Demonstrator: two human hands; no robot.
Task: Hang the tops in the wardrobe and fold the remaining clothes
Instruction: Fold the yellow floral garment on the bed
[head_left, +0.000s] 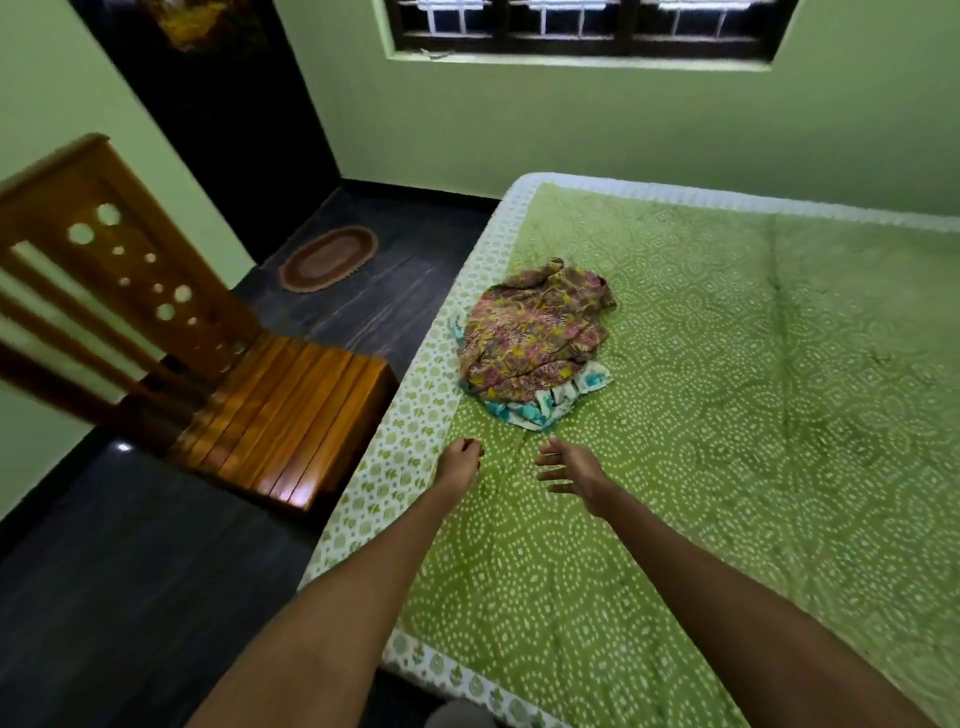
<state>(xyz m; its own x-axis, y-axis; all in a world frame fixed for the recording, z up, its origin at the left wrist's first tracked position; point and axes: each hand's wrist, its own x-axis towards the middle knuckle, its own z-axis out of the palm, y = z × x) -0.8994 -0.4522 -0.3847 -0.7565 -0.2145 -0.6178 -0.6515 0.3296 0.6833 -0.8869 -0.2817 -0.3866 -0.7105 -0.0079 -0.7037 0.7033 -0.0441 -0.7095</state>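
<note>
2 bare hands reach over the green bedspread (727, 415) toward a small clothes pile (535, 343).

The left hand (460, 462) has fingers loosely curled, empty; the right hand (569, 470) has fingers spread apart. The pile lies near the bed's left edge.

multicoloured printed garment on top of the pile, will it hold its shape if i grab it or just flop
The printed garment will probably flop: it lies crumpled in soft folds. It looks like thin cloth, so likely light. Lifting it may drag the white and teal cloth beneath, since they overlap on the bedsheet.
</note>
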